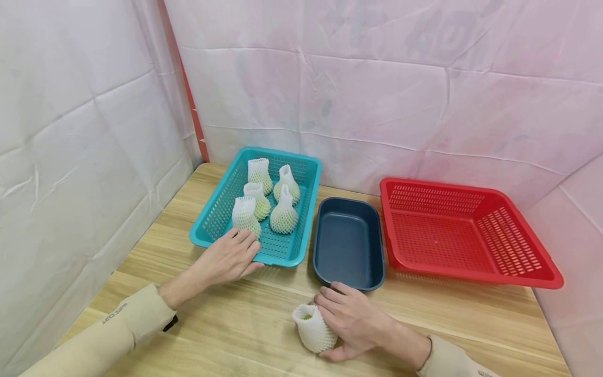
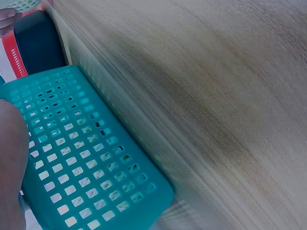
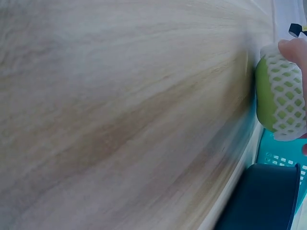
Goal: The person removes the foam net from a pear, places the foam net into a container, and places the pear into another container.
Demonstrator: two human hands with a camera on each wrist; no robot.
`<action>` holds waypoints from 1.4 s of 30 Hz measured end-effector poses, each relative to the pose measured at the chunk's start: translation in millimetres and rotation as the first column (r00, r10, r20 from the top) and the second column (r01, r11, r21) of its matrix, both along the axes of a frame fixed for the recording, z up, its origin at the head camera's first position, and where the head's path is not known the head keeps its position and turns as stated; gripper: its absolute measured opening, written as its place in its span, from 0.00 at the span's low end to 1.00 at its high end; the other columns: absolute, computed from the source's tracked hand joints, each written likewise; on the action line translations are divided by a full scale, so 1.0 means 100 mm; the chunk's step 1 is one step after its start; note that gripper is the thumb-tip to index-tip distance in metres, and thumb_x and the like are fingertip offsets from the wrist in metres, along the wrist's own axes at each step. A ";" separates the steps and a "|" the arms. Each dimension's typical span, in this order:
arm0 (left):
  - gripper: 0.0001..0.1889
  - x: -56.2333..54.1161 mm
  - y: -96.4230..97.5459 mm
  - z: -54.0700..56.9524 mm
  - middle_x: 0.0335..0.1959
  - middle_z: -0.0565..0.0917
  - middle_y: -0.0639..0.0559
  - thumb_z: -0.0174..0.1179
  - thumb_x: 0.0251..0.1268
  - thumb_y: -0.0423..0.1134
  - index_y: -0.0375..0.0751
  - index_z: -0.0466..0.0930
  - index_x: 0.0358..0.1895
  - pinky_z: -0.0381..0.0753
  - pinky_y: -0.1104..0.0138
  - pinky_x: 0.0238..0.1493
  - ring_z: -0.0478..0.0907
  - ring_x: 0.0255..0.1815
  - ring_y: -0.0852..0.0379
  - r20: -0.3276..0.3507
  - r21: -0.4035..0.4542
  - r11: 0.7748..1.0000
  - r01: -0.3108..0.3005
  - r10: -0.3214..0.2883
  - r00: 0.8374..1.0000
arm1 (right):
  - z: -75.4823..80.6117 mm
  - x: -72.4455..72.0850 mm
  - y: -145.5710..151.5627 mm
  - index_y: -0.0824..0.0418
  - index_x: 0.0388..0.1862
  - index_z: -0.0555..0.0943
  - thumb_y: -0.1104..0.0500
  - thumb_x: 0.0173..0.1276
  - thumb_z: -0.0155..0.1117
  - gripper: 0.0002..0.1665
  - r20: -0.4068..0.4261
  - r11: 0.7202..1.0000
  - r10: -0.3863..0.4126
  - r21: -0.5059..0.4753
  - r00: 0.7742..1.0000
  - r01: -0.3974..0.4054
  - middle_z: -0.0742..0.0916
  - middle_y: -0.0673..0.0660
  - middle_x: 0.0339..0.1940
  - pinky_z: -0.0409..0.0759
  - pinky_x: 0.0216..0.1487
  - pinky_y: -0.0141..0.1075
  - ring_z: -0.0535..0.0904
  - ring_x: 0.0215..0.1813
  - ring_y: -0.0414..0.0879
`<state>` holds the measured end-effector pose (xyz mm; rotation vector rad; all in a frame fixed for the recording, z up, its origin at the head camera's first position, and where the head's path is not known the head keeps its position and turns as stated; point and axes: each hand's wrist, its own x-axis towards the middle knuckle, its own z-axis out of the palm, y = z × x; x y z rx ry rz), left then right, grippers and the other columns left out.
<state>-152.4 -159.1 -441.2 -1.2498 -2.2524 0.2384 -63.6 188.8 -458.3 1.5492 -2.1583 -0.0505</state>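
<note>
My left hand (image 1: 231, 255) reaches over the near rim of the teal basket (image 1: 311, 209). Its fingers lie against the lower end of the nearest green fruit (image 1: 245, 212) in a white foam net; its thumb is near the rim. Whether it grips that fruit is hidden. On the table, my right hand (image 1: 350, 317) holds another foam-netted fruit (image 1: 314, 329), thumb on the near side and fingers behind. In the right wrist view, bare green skin shows on this fruit (image 3: 265, 93) below the net. Several more netted fruits (image 1: 284, 215) lie in the basket.
A dark blue tray (image 1: 348, 241) stands right of the teal basket, just beyond my right hand. Farther right is a red basket (image 1: 435, 241) with slotted sides. White cloth walls (image 1: 358, 99) enclose the back and sides of the wooden table (image 1: 216, 335).
</note>
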 end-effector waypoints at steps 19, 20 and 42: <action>0.29 0.00 0.01 0.02 0.32 0.74 0.50 0.31 0.87 0.61 0.43 0.69 0.35 0.66 0.63 0.41 0.68 0.35 0.51 0.010 -0.026 1.000 -0.017 0.017 1.000 | 0.02 -0.04 0.05 0.53 0.42 0.82 0.18 0.57 0.59 0.42 -0.012 0.997 -0.002 -0.080 1.000 0.001 0.87 0.47 0.38 0.77 0.49 0.36 0.81 0.45 0.44; 0.29 0.00 0.01 0.02 0.32 0.74 0.50 0.30 0.87 0.61 0.43 0.69 0.35 0.66 0.63 0.41 0.68 0.35 0.51 0.010 -0.026 1.000 -0.017 0.017 1.000 | 0.02 -0.04 0.05 0.54 0.42 0.82 0.18 0.57 0.59 0.41 -0.013 0.996 0.001 -0.084 1.000 -0.002 0.87 0.47 0.38 0.77 0.49 0.36 0.81 0.44 0.44; 0.32 0.01 0.00 0.01 0.31 0.72 0.50 0.22 0.87 0.61 0.43 0.69 0.35 0.66 0.63 0.40 0.67 0.34 0.51 0.011 0.000 1.000 -0.008 0.008 1.000 | 0.15 -0.07 0.01 0.52 0.30 0.77 0.37 0.71 0.59 0.22 -0.067 0.962 0.128 -0.233 0.990 -0.140 0.84 0.46 0.31 0.77 0.44 0.38 0.78 0.36 0.43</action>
